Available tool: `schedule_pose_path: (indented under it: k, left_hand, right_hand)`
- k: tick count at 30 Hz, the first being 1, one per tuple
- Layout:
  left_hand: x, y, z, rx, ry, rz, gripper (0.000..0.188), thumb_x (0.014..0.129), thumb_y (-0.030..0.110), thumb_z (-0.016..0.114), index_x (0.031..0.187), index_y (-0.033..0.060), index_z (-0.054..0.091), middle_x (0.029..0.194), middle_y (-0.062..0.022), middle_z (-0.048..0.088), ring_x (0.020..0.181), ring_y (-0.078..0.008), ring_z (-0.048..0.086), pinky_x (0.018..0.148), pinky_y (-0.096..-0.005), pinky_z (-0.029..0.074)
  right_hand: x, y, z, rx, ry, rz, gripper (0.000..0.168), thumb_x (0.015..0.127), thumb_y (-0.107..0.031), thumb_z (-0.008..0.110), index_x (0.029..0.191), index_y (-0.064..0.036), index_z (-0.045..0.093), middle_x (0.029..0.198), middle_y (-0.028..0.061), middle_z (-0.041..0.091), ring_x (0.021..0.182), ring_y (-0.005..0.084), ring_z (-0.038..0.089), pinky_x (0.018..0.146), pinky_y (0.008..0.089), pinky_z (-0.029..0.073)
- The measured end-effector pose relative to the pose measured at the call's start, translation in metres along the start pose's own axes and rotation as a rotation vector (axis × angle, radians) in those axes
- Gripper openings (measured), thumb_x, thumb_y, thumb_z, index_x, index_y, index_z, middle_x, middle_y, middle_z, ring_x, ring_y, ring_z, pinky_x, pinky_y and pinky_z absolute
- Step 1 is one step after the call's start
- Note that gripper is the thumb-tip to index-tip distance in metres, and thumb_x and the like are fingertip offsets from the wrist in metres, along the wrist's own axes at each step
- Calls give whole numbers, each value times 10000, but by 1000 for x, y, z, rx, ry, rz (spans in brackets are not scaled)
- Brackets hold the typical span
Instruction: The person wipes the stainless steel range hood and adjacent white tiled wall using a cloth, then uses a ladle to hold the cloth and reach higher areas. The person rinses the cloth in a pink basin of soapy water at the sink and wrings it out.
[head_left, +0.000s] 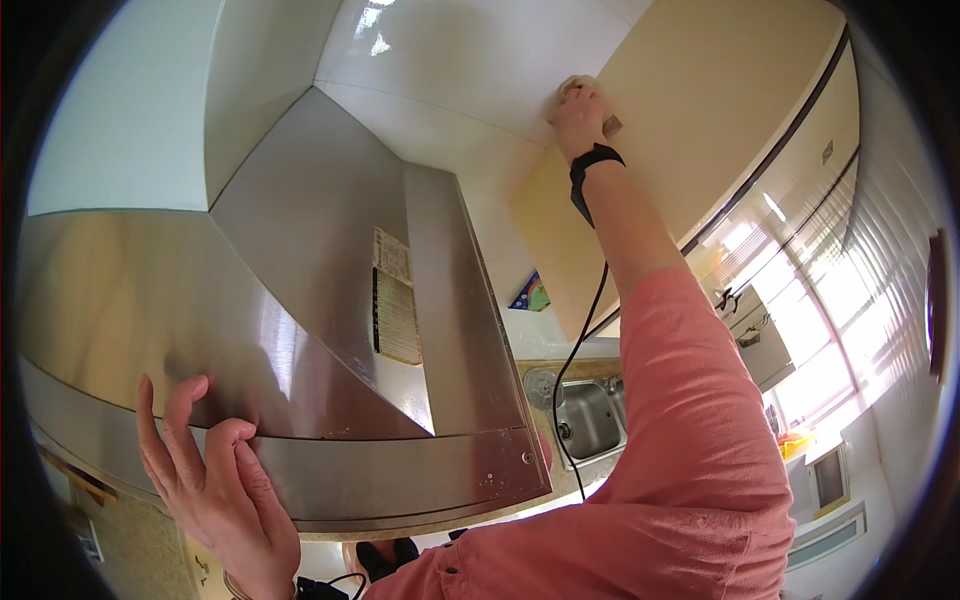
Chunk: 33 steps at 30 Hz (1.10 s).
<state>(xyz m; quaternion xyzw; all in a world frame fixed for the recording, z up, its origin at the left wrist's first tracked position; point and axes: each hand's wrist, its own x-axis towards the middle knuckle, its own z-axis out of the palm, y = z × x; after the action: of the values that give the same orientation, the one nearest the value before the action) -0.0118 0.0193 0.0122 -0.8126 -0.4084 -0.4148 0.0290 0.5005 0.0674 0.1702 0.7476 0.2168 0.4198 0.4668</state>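
Observation:
My right hand (579, 118) reaches far up with a pale cloth (576, 81) bunched under its fingers. The cloth lies against the white wall (480, 60), where it meets the side of a cream cabinet (720, 97). My left hand (217, 480) is at the front edge of a stainless-steel range hood (315, 307), fingers apart and slightly curled, holding nothing. Whether its fingertips press on the metal I cannot tell. A printed label (396, 300) is stuck to the hood's sloping side.
A black cable (574, 352) hangs beside my right arm. Below are a steel sink (589, 420) and a round drain strainer (543, 388) on the counter. A colourful triangular sticker (531, 292) is near the cabinet. A bright window (817, 330) is at right.

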Motion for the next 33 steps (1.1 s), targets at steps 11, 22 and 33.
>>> schedule_pose_path:
  k: [11,22,33]
  left_hand:
    - [-1,-9,5,-53,51,63,81,868,54,486,816,38,546,1206,-133,515,1259,-453,389,984,-537,306]
    - [-4,-13,9,-62,114,85,39,878,57,495,867,62,532,1222,-87,501,1234,-433,417,957,-529,323]
    - [-8,-12,12,-108,179,76,34,890,86,528,860,69,526,1209,-61,518,1242,-384,420,969,-493,333]
  right_hand:
    - [-93,-136,49,157,-39,-609,477,683,-455,746,1066,-183,666,1073,35,655,997,222,610,856,432,448]
    - [-94,46,-12,402,97,-491,222,758,-295,641,850,-98,679,835,75,668,873,259,624,790,384,466]
    - [-241,66,-29,536,-194,-838,283,811,-225,619,1085,-164,653,1108,46,603,984,304,581,805,393,483]
